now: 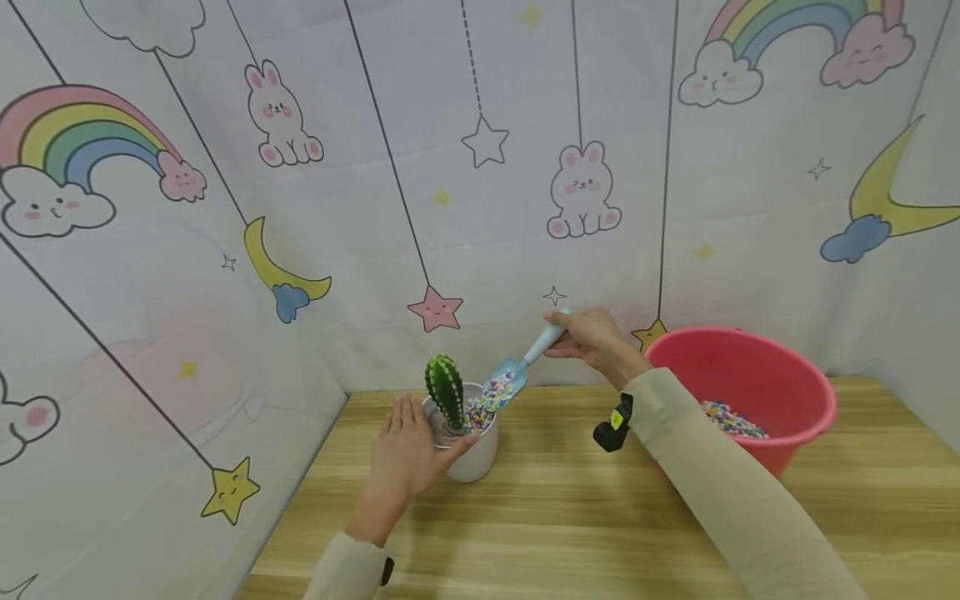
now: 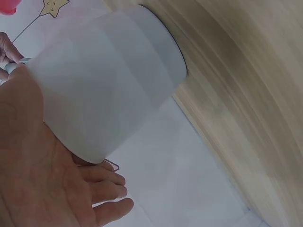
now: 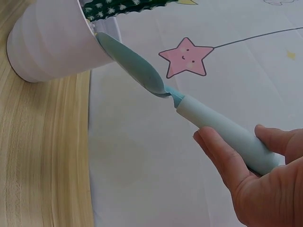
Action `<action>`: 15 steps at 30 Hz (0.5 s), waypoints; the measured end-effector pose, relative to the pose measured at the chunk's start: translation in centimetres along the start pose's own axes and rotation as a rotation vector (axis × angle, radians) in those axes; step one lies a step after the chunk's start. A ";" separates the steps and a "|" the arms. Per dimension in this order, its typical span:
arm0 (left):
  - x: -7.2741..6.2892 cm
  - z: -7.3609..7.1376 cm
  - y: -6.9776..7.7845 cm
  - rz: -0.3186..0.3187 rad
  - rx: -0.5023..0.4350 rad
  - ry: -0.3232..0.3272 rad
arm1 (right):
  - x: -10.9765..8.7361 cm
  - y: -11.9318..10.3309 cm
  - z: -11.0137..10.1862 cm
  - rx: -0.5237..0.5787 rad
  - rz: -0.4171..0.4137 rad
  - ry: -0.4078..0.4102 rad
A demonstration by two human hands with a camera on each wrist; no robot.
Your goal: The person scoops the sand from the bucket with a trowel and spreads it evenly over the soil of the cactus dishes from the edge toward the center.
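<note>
A white pot stands on the table with a green cactus upright in it and small multicoloured beads on the right side of its inside. My left hand lies against the pot's near left rim, its fingers extended and thumb along the front; in the left wrist view the palm is by the rim of the pot. My right hand grips the handle of a light blue trowel. The blade, loaded with beads, tilts down over the pot's right rim. In the right wrist view the trowel shows its underside.
A large red bucket with more beads in its bottom stands on the right, beyond my right forearm. The wood-grain table ends at a cloth backdrop printed with rabbits, stars and rainbows.
</note>
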State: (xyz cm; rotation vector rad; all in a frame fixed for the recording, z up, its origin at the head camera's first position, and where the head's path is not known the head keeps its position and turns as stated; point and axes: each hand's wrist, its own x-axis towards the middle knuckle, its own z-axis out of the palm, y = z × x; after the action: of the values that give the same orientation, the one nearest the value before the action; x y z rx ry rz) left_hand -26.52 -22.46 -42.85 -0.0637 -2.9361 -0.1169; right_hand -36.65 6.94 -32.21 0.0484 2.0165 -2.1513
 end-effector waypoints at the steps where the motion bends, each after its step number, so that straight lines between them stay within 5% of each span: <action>1: -0.1 0.0 0.1 -0.006 0.002 0.006 | 0.0 0.0 0.0 -0.002 0.000 0.001; 9: -0.4 0.0 1.3 -0.050 0.001 0.034 | -0.4 -0.2 -0.4 -0.013 -0.007 0.004; 15: 0.0 -0.2 0.0 0.044 -0.006 -0.004 | -0.3 -0.2 -0.5 -0.015 -0.007 -0.001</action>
State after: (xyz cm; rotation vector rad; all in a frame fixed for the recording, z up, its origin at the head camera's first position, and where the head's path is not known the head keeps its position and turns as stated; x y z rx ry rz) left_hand -26.45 -22.51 -42.64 -0.1289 -2.9360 -0.1188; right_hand -36.45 7.50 -32.03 0.0375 2.0351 -2.1399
